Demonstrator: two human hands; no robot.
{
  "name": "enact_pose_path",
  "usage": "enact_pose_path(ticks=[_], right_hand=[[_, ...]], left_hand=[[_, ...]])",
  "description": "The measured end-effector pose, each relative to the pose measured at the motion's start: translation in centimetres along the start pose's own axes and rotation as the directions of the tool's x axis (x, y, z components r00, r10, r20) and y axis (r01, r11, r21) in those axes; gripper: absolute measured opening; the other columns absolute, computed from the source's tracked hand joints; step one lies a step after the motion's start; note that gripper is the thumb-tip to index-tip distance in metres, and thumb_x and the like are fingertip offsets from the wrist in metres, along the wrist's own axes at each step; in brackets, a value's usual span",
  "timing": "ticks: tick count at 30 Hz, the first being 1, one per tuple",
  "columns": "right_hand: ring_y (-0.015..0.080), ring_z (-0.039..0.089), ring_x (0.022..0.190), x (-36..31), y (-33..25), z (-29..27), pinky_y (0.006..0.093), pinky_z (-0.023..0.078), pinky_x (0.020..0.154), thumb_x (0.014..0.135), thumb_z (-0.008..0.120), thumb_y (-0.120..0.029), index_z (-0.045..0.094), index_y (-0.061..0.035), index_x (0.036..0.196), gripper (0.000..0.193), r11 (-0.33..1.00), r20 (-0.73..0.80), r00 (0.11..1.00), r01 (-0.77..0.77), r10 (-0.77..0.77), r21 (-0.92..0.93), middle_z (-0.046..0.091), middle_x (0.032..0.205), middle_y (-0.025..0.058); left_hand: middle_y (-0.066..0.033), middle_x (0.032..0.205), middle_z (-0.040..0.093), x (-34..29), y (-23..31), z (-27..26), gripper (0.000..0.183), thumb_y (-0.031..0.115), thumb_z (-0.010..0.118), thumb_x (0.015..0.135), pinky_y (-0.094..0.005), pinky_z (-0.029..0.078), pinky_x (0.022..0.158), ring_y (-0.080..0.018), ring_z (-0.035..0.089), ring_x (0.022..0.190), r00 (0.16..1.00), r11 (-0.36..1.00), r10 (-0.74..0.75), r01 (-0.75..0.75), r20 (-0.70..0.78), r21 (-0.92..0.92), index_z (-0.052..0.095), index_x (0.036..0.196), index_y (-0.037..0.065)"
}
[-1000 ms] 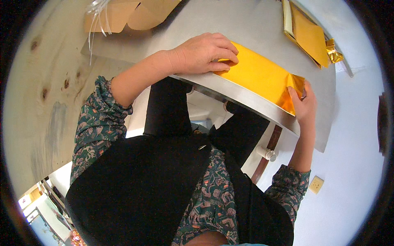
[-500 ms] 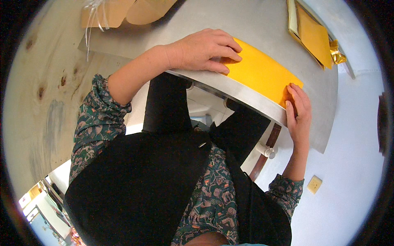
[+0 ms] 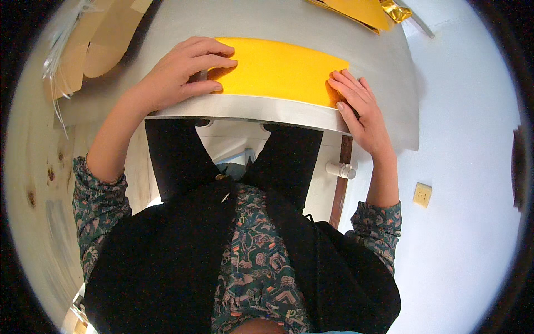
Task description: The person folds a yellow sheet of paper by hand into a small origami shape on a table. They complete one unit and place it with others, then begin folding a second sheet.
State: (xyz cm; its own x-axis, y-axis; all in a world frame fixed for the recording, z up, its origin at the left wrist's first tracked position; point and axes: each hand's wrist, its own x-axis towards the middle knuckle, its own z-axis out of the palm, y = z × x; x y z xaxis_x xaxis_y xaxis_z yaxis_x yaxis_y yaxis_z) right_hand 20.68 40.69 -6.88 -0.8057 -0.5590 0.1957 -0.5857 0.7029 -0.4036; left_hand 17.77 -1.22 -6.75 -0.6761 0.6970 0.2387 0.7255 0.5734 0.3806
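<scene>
You are leaning over the grey desk [image 3: 389,72], pressing a folded yellow sheet [image 3: 278,69] flat where it is lying just inside the desk's near edge. Your left hand [image 3: 186,69] is resting open across the sheet's left end, fingers spread and pushing down, gripping nothing. Your right hand [image 3: 359,106] is lying flat at the sheet's right corner, fingertips on the yellow and palm over the desk's edge, also holding nothing. To crease it cleanly, you are probably best keeping one hand pinning its end while the other is sliding along the fold, so the sheet is not creeping towards the edge. Beyond the sheet, more yellow sheets and a gold foil scrap [image 3: 392,12] are sitting at the desk's far right. Brown card pieces [image 3: 97,39] and clear plastic strips [image 3: 61,42] are lying off the desk's far left corner, none of them crowding the sheet.
</scene>
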Motion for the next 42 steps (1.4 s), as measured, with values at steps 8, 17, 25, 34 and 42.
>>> enact_pose_path(ticks=[8, 17, 25, 34, 42], right_hand=[[0.0283, 0.041, 0.152, -0.3, 1.1, -0.3, 0.0539, 0.019, 0.128, 0.102, 0.052, -0.012, 0.062, -0.0152, 0.144, 0.043, 0.998, 0.022, 1.0, 0.016, -0.017, 0.055, 0.056, 0.155, 0.0067], [0.0317, 0.044, 0.149, 0.9, -2.0, -1.5, 0.0589, 0.021, 0.126, 0.096, 0.06, -0.01, 0.065, -0.0126, 0.136, 0.04, 0.941, -0.009, 0.998, 0.048, -0.055, -0.334, 0.06, 0.148, 0.0102], [0.034, 0.047, 0.144, 3.4, -8.3, 1.9, 0.0545, 0.031, 0.124, 0.087, 0.077, -0.027, 0.062, -0.01, 0.137, 0.054, 0.965, 0.097, 0.961, 0.261, -0.259, -0.012, 0.058, 0.148, 0.0105], [0.0319, 0.052, 0.138, 3.4, -8.6, 4.2, 0.0541, 0.034, 0.121, 0.084, 0.08, -0.02, 0.065, -0.0111, 0.127, 0.047, 0.976, -0.051, 0.974, 0.219, -0.219, -0.002, 0.062, 0.141, 0.008], [0.0309, 0.066, 0.11, 3.4, -8.1, 4.6, 0.0436, 0.051, 0.103, 0.088, 0.077, -0.01, 0.073, -0.0035, 0.101, 0.015, 0.971, -0.263, 0.958, 0.161, -0.111, 0.175, 0.072, 0.112, 0.0105]], left_hand=[[-0.0075, 0.144, 0.06, 0.0, 0.1, -0.2, 0.042, 0.021, 0.076, 0.092, -0.0447, 0.038, 0.12, -0.0317, 0.049, 0.138, 1.0, 1.0, -0.011, 0.011, 0.022, 0.001, 0.07, 0.132, 0.013], [-0.0116, 0.137, 0.063, -0.1, 1.8, 0.4, 0.043, 0.023, 0.078, 0.087, -0.0461, 0.043, 0.112, -0.0325, 0.057, 0.129, 0.997, 0.994, 0.045, -0.04, -0.055, 0.103, 0.071, 0.127, 0.01], [-0.0094, 0.128, 0.063, 0.1, 10.2, 4.2, 0.051, 0.034, 0.082, 0.081, -0.0468, 0.049, 0.102, -0.0329, 0.058, 0.12, 0.964, 0.967, -0.142, 0.184, -0.226, 0.176, 0.07, 0.126, 0.013], [-0.0098, 0.133, 0.066, -1.4, 8.0, 2.5, 0.051, 0.039, 0.077, 0.087, -0.0462, 0.047, 0.105, -0.0321, 0.059, 0.126, 0.961, 0.972, -0.156, 0.191, -0.229, 0.136, 0.068, 0.126, 0.008], [-0.0085, 0.134, 0.067, -2.2, 7.9, 2.6, 0.053, 0.039, 0.075, 0.09, -0.0463, 0.044, 0.108, -0.03, 0.057, 0.13, 0.959, 0.976, -0.138, 0.174, -0.247, 0.129, 0.064, 0.133, 0.009]])
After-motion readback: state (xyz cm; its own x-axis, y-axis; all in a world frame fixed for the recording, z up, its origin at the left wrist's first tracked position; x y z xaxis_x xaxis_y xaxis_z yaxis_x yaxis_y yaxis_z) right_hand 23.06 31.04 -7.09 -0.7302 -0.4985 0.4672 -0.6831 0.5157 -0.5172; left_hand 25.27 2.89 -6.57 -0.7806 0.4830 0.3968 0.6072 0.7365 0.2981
